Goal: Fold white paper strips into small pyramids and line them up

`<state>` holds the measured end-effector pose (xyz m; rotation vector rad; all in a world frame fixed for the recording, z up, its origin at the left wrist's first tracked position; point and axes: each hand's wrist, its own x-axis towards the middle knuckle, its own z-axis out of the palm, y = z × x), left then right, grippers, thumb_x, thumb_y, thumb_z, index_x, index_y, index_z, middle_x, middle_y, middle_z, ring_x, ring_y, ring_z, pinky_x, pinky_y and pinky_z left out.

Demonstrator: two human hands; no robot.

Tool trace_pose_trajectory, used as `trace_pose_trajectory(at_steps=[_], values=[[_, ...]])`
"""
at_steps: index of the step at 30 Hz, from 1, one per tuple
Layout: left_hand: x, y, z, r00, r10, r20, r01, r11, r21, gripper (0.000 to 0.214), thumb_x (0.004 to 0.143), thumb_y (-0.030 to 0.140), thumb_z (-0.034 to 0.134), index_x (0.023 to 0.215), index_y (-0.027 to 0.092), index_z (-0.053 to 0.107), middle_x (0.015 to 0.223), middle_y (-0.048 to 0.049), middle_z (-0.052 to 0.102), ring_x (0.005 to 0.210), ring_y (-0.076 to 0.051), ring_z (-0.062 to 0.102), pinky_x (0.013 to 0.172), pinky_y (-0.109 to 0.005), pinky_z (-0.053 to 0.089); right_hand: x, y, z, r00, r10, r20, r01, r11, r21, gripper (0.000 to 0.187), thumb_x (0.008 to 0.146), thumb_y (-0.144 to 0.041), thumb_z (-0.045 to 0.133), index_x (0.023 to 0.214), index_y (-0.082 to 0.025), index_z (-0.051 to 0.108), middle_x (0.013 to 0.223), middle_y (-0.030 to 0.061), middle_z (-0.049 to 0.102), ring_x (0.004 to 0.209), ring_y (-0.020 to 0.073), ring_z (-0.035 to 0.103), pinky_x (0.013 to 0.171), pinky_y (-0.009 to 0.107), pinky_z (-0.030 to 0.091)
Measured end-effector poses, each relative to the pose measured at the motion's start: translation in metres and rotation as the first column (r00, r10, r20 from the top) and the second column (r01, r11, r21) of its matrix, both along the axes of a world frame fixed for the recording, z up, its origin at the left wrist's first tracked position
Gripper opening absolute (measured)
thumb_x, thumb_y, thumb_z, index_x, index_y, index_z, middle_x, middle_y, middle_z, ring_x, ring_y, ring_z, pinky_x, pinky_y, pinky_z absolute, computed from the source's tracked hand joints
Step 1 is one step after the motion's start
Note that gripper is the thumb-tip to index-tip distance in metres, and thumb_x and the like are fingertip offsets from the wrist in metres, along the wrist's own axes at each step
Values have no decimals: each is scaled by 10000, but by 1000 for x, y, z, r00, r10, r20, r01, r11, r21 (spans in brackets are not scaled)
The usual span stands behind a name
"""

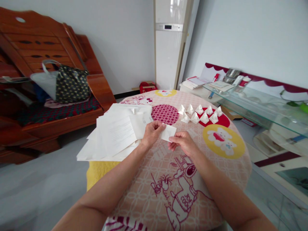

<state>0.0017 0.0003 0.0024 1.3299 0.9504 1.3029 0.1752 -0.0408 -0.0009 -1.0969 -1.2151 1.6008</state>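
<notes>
A small white square of folded paper (168, 132) is held up between my two hands, above the patterned tablecloth. My left hand (152, 132) pinches its upper left corner between thumb and fingers. At its lower right edge, my right hand (182, 141) grips it with thumb and forefinger, the other fingers curled below. To the left lies a spread pile of white paper sheets (117, 133), some printed. Beyond my right hand, several small folded paper shapes with pointed tops (204, 118) stand in two rows on the cloth.
The round table wears a pink printed tablecloth (154, 192). A wooden bench (48, 118) on the left carries a dark patterned bag (72, 83). On the right stands a glass-topped cabinet (264, 112) with booklets (196, 81) and containers. A tall white air conditioner (168, 54) fills the corner.
</notes>
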Motion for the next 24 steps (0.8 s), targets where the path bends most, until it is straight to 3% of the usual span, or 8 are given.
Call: trace_pose_trajectory(at_steps=[7, 14, 19, 24], values=[[0, 1, 3, 996, 57, 69, -52, 996, -74, 409, 676, 493, 779, 632, 163, 541, 533, 62, 447, 475, -53, 343, 464, -202, 256, -6, -1, 7, 1000, -19, 4, 18, 999, 52, 315, 663, -432, 787, 595, -161, 640, 516, 20, 658, 402, 126, 584, 376, 212, 435], [0, 4, -3, 1000, 27, -3, -27, 998, -51, 410, 696, 500, 762, 619, 166, 537, 528, 58, 444, 476, -57, 351, 462, -204, 251, -5, -3, 4, 998, -25, 51, 23, 999, 41, 308, 680, -424, 757, 585, -166, 617, 459, -3, 609, 334, 98, 512, 317, 188, 352], [-3, 9, -14, 997, -61, -52, 53, 989, -138, 432, 677, 550, 753, 648, 164, 560, 540, 41, 502, 476, -75, 412, 459, -209, 294, 6, 1, 2, 994, 91, 57, -86, 993, -85, 343, 645, -452, 814, 673, -141, 673, 592, 50, 707, 439, 141, 629, 399, 220, 489], [-2, 10, -19, 940, -244, -238, 216, 966, -139, 418, 707, 551, 709, 640, 163, 567, 528, 43, 495, 483, -79, 409, 464, -209, 275, 17, 9, -4, 997, 40, 60, -36, 997, -72, 408, 656, -536, 804, 723, -153, 679, 603, 53, 711, 486, 155, 654, 410, 222, 495]])
